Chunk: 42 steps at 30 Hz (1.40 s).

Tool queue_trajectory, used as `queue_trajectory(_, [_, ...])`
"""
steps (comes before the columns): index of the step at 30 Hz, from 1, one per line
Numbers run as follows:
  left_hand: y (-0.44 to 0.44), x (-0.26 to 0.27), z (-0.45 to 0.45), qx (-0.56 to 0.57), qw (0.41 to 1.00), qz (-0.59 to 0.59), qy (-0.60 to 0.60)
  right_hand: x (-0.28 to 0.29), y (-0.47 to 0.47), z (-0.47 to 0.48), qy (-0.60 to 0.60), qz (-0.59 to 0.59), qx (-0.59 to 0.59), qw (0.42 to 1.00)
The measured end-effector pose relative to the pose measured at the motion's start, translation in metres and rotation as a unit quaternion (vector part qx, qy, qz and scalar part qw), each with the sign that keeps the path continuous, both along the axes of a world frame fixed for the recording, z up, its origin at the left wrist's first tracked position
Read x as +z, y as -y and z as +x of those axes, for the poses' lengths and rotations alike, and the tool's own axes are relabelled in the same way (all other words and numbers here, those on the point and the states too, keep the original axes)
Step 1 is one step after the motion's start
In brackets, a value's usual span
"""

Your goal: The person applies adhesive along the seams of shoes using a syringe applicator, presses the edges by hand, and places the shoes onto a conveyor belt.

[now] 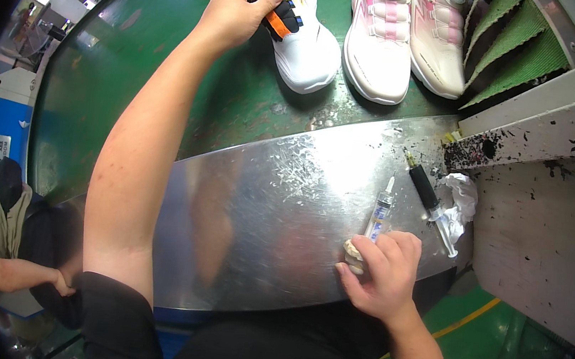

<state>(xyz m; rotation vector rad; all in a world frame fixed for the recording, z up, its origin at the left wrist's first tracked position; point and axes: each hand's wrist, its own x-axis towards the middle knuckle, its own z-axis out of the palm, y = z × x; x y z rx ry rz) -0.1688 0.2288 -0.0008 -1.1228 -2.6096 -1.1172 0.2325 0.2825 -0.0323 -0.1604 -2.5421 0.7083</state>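
My left hand [238, 12] grips a white running shoe [308, 58] by its black upper with an orange band, thumb and fingers around the dial side. The shoe's toe points toward me on the green surface. Low over the metal sheet, my right hand [386, 272] pinches a pale beige lump [353, 257] between thumb and forefinger. A clear syringe [380, 212] with blue print lies with its back end under these fingers. Whether the lump is joined to it I cannot tell. Right of that hand lies a syringe with dark filling [423, 188].
Two white-and-pink shoes [380, 61] stand beside the white one. Green textured flaps [522, 63] hang in a machine opening with a black-stained white frame [536, 129]. Crumpled white paper [460, 200] touches the dark syringe. At left, another person's forearm [22, 276] shows by the bench [117, 78].
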Motion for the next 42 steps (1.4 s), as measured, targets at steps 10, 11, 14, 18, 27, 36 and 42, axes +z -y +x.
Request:
queue_trajectory(10, [0.043, -0.025, -0.012, 0.022, 0.996, 0.078, 0.033, 0.001, -0.001, 0.002, 0.014, -0.005, 0.000, 1.000])
queue_trajectory(11, [0.051, -0.032, -0.013, 0.026, 0.979, 0.144, 0.141, 0.001, -0.001, 0.002, 0.015, -0.005, 0.001, 1.000])
queue_trajectory(14, [0.075, -0.052, -0.018, 0.054, 0.977, 0.111, 0.175, 0.002, 0.000, 0.002, 0.015, -0.003, 0.001, 1.000])
queue_trajectory(18, [0.100, -0.057, -0.009, 0.064, 0.958, 0.104, 0.259, 0.000, 0.001, 0.002, 0.014, 0.004, -0.004, 1.000])
queue_trajectory(27, [0.114, -0.053, 0.070, -0.080, 0.922, 0.142, 0.352, 0.000, 0.003, -0.002, 0.016, 0.011, -0.004, 1.000])
queue_trajectory(36, [0.105, -0.047, 0.081, -0.077, 0.940, 0.091, 0.321, 0.000, 0.003, -0.003, 0.004, 0.012, -0.004, 1.000])
queue_trajectory(42, [0.098, -0.044, 0.082, -0.061, 0.962, 0.056, 0.261, -0.001, 0.002, -0.003, -0.004, 0.005, -0.001, 1.000])
